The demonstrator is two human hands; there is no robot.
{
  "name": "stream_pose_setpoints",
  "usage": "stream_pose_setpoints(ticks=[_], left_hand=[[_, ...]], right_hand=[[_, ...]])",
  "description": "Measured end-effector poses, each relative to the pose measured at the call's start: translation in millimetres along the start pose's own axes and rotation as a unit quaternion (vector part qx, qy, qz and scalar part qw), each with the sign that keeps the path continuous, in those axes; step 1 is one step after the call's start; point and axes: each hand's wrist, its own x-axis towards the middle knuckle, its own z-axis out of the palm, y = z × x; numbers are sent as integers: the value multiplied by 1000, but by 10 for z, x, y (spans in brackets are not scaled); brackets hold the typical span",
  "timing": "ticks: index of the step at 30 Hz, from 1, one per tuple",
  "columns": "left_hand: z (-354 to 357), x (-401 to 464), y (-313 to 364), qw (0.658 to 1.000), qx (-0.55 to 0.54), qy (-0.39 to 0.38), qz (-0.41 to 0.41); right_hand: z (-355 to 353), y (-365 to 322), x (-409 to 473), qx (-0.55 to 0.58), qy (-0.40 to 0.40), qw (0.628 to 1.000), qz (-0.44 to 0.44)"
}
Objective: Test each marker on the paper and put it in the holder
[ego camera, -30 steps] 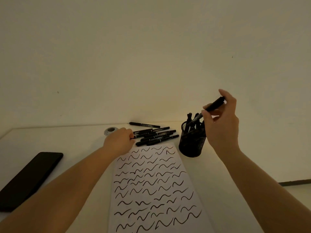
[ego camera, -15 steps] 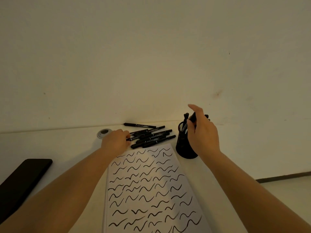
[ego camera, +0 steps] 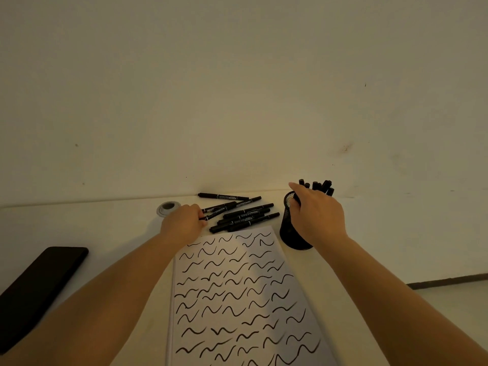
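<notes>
Paper (ego camera: 237,294) lies nearest at 6 o'clock on the counter (ego camera: 111,233), covered in test squiggles. My left hand (ego camera: 182,224) at 11 pinches one marker (ego camera: 224,207) from the loose pile. My right hand (ego camera: 317,215) at 1 hangs loose over the holder (ego camera: 289,233), gripping nothing. Judged step: fetching next marker; next move, uncap and scribble.

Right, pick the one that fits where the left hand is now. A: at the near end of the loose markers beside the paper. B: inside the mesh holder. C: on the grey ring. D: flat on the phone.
A: the left hand grips the end of a marker in the loose pile, away from the mesh holder.
</notes>
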Motion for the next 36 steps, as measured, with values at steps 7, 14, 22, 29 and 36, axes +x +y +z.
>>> stream_pose_setpoints(ticks=[7,14,22,29,36], left_hand=[[-245,-300,110,986,-162,32,11],[-468,-972,421,949,-311,-1,55],[-466,-1837,582,923,-362,-43,124],[-396,-2273,433,937,-316,-80,127],[-358,-2526,417,971,-178,63,145]], right_hand=[[-121,-37,-16,-39,-29,999,-13],[-282,-486,-461,238,-13,971,30],[-337,-918,-1124,529,-95,829,154],[-389,-1069,-1535,560,-85,806,173],[-408,-1171,-1655,557,-90,796,220]])
